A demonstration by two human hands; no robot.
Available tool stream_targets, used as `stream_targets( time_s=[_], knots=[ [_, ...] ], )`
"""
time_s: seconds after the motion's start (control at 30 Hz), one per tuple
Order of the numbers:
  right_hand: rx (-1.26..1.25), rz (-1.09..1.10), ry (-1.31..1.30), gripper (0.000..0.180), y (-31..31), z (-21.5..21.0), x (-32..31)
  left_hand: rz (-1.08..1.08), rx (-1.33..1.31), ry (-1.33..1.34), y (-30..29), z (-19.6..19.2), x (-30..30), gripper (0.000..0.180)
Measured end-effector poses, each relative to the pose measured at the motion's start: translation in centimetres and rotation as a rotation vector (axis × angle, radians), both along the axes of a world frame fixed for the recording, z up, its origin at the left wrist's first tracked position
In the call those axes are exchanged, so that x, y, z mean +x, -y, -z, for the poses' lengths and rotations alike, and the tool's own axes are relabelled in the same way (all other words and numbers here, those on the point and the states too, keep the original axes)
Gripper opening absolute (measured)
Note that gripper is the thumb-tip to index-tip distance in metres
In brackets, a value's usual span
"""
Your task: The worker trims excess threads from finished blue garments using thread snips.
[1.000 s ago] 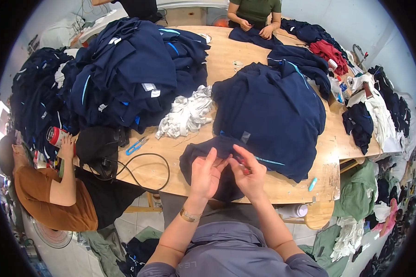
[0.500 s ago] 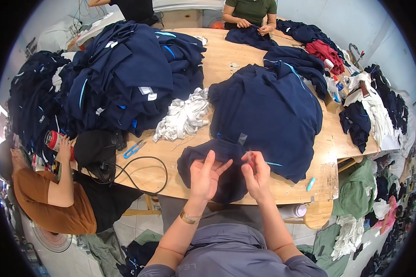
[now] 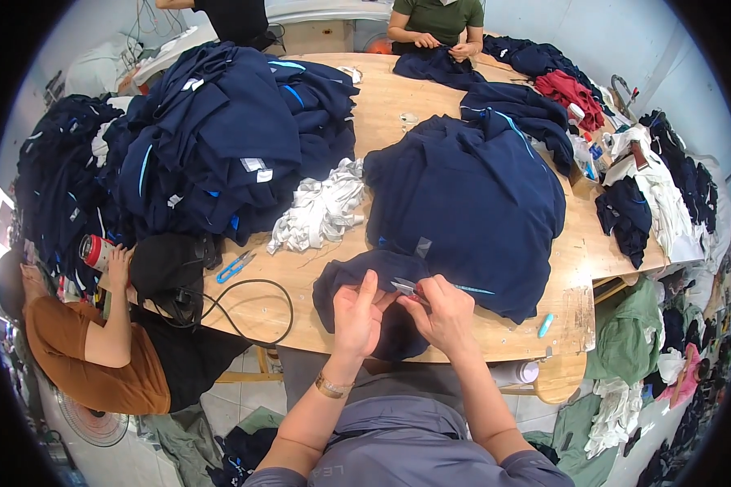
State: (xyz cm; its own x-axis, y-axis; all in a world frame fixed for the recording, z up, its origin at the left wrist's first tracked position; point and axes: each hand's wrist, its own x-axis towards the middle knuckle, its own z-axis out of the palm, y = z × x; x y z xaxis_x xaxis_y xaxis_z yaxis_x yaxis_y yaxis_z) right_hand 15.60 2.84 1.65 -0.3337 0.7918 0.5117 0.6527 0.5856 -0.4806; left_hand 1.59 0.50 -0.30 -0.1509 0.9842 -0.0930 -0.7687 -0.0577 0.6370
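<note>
A dark navy garment [image 3: 357,284] lies at the near edge of the wooden table [image 3: 398,105]. My left hand [image 3: 357,316] pinches a fold of this cloth. Close beside it, my right hand [image 3: 443,312] holds small thread snips [image 3: 404,286], their metal tip pointing left at the pinched spot. The two hands almost touch. Just behind them rises a mound of navy garments [image 3: 471,203] with light blue piping.
A big heap of navy garments [image 3: 219,138] fills the table's left. White cloth pieces [image 3: 321,211], blue snips [image 3: 234,266] and a black cable [image 3: 256,304] lie between. A person in orange [image 3: 81,349] sits left; another in green [image 3: 434,20] works at the far end.
Both hands have shifted slightly right and toward me with the garment. The right hand now brings the snips against the fold held by the left hand.
</note>
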Motion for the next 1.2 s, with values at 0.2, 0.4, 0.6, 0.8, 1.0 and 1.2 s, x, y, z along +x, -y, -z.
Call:
stream_targets(
  time_s=[0.2,0.4,0.6,0.8,1.0,1.2],
  knots=[
    [0.066,-0.021,0.033,0.028,-0.5,-0.3,0.1,-0.017,0.060,-0.087,0.1,-0.1,0.3,0.020],
    [-0.008,-0.045,-0.164,0.025,-0.6,0.8,0.2,-0.064,0.029,-0.124,0.1,-0.4,0.4,0.019],
    [-0.532,0.020,-0.742,0.012,0.3,0.1,-1.2,-0.085,0.008,-0.114,0.0,-0.4,0.8,0.016],
    [-0.213,0.039,-0.477,0.018,0.4,-0.2,-2.0,-0.158,0.029,-0.423,0.5,0.3,1.0,0.011],
    [-0.057,0.027,-0.192,0.024,0.7,-0.6,-2.1,-0.204,0.011,-0.595,1.5,0.5,1.2,0.009],
    [-0.401,0.080,-0.581,0.009,0.2,-0.3,-2.1,-0.172,0.004,-0.382,0.7,0.2,0.9,0.008]
  ],
)
